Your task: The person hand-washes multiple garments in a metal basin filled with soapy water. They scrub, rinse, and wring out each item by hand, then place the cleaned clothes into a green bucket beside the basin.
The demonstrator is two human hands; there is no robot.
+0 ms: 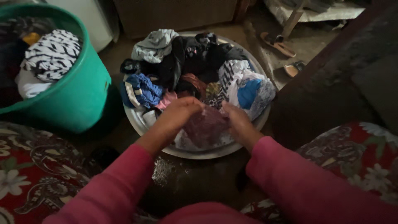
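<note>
While a tall green plastic tub (pixel 78 95) of laundry stands well left, the wide round metal basin (pixel 257 124) heaped with mixed clothes lies under both hands. Left hand (pixel 179 113) and right hand (pixel 237 121) each grip the crumpled dark-red wet cloth (pixel 206 126), clamped, bunched between them; its long axis cannot be told.

Home washing spot, metal basin (pixel 195 152) of clothes, green laundry tub (pixel 78 99), sandals (pixel 278 44) on floor

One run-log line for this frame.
left hand + right hand: gripping maroon cloth | metal basin: heaped laundry | green tub: left
</note>
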